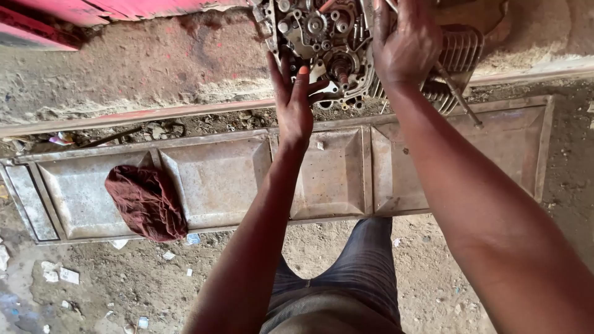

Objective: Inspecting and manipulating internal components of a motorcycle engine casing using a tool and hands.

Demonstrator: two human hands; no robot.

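An opened engine block (322,49), its gears, shafts and studs exposed, stands at the top of the frame on a dusty concrete ledge (142,74), with its finned cylinder (458,59) jutting to the right. The person's left hand (296,102) reaches up to the lower edge of the casing, fingers spread open and extended, the fingertips touching or just short of the metal near a protruding shaft; it grips nothing. The right hand (405,43) lies over the right side of the block where the casing meets the fins, fingers curled down over the metal; whether they clasp a part or merely press on it cannot be told. A thin metal rod (458,96) runs diagonally from beneath that hand down past the fins.

Below the ledge, a long, rusted sheet-metal panel (216,179) with raised rectangular sections lies flat on the ground, stretching almost the full width of the scene. A crumpled dark red cloth (147,203) rests on its left part, hanging over the near edge. Both forearms cross above the panel. The person's trousers (352,272) show at the bottom centre, above dirt ground (111,278) littered with scraps of paper. A red painted surface (93,9) fills the top left corner.
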